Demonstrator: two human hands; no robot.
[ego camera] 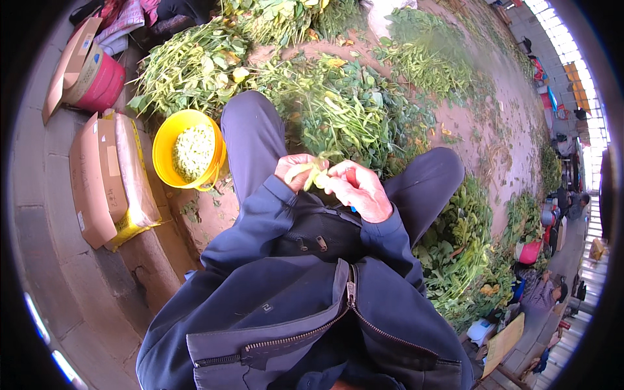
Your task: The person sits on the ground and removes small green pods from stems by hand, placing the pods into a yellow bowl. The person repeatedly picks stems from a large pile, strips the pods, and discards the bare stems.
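My left hand and my right hand meet above my lap, both gripping a small cluster of green bean pods between their fingers. Beyond my knees lies a heap of cut bean plants with pods. Left of my left knee stands a yellow plastic bucket, partly filled with shelled pale green beans.
Cardboard and a wrapped package lie at the left, near a pink bucket. More plant piles surround me on the dirt floor. Other people sit at the right and upper left.
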